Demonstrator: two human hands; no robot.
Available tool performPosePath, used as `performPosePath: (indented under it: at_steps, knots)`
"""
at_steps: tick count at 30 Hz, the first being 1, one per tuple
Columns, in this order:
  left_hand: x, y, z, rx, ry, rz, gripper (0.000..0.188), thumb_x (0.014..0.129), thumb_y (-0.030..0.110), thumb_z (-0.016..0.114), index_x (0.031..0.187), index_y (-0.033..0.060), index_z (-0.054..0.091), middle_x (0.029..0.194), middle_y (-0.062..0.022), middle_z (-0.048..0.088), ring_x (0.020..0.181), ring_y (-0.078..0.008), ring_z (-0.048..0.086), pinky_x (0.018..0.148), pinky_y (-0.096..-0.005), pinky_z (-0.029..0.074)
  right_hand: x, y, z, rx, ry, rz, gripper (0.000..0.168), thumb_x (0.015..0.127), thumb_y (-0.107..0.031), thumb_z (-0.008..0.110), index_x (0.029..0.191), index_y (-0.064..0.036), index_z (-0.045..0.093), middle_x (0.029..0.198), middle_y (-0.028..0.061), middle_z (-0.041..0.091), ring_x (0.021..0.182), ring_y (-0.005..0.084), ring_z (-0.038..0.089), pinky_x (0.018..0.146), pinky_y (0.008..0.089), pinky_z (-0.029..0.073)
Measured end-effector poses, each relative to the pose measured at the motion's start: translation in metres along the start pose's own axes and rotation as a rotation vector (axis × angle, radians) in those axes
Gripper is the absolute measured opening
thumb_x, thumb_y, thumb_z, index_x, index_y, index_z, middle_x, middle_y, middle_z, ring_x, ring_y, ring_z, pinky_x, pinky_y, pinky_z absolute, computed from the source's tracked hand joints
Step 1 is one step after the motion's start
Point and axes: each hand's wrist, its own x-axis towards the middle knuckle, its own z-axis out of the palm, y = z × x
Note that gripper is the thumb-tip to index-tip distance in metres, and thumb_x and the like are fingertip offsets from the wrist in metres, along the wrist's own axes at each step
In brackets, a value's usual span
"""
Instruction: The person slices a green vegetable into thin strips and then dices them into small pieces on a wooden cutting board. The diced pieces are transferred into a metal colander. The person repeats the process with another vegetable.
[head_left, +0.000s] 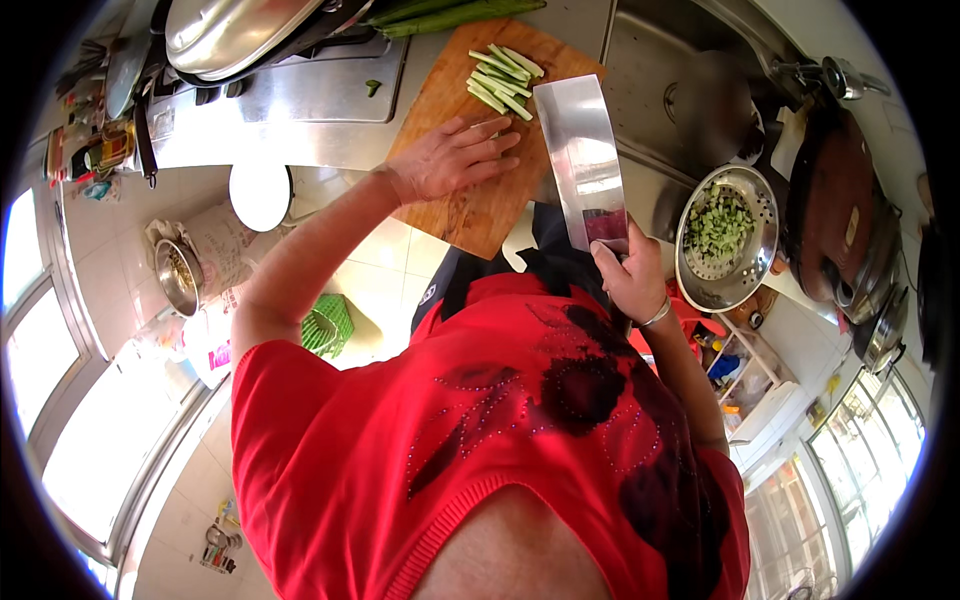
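My right hand (630, 274) grips a broad cleaver (581, 150) by its handle. The blade points away from me and hangs over the right side of a wooden cutting board (450, 217). Pale green vegetable sticks, probably cucumber (506, 79), lie in a loose pile on the far half of the board. Over the board, just nearer than this pile, is my left hand (465, 157), palm down with its fingers apart. A bit of green shows between its fingers; what lies beneath them is hidden.
A metal colander (727, 277) holding diced green vegetable stands right of the board, beside the sink (645, 82). Long green vegetables (457, 16) lie beyond the board. A lidded pan (236, 37) sits on the stove (322, 90) at left. A green basket (328, 326) stands on the floor.
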Motion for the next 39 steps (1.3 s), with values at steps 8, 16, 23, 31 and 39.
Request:
performPosePath:
  at_steps: [8,16,23,31,39]
  knots:
    - [-0.007,-0.001,-0.003,-0.07,-0.097,-0.091,0.047,0.086,0.016,0.064,0.132,0.0141,0.059,0.13,-0.0059,0.06,0.125,-0.0271,0.053,0.106,-0.0426,0.043,-0.005,0.0,0.007,0.023,0.026,-0.031,0.03,0.088,-0.008,0.065,0.115,0.001,0.059,0.085,0.0182,0.073,0.077,0.0331,0.074,0.07,0.0369,0.056]
    - [-0.029,0.011,-0.009,-0.001,0.139,-0.206,0.039,0.082,0.017,0.065,0.12,0.0115,0.064,0.126,-0.0087,0.061,0.116,-0.0271,0.058,0.1,-0.0412,0.046,0.009,-0.015,0.016,-0.365,0.012,-0.197,0.029,0.088,-0.013,0.061,0.115,-0.002,0.058,0.075,0.0154,0.069,0.068,0.0361,0.068,0.062,0.045,0.052]
    - [-0.031,0.013,0.002,-0.016,0.181,-0.198,0.032,0.082,0.016,0.064,0.113,0.0083,0.066,0.124,-0.0093,0.06,0.117,-0.0288,0.059,0.091,-0.0389,0.05,0.017,-0.028,0.034,-0.696,-0.115,-0.261,0.031,0.086,-0.013,0.056,0.117,-0.006,0.057,0.08,0.0132,0.07,0.07,0.0358,0.067,0.06,0.0502,0.051]
    - [-0.029,0.014,0.003,-0.084,0.184,-0.201,0.032,0.083,0.015,0.062,0.113,0.0063,0.064,0.124,-0.0123,0.059,0.119,-0.0318,0.058,0.09,-0.0412,0.054,0.014,-0.033,0.041,-0.784,-0.106,-0.24,0.035,0.086,-0.015,0.056,0.12,-0.007,0.055,0.081,0.0122,0.07,0.07,0.0349,0.068,0.06,0.0501,0.052]
    - [-0.029,0.012,0.005,-0.095,0.173,-0.203,0.032,0.082,0.015,0.061,0.113,0.0074,0.064,0.123,-0.0122,0.059,0.118,-0.0317,0.057,0.092,-0.0413,0.054,0.009,-0.031,0.046,-0.781,-0.133,-0.185,0.036,0.086,-0.016,0.057,0.12,-0.007,0.055,0.079,0.0113,0.069,0.069,0.0351,0.068,0.06,0.0495,0.052]
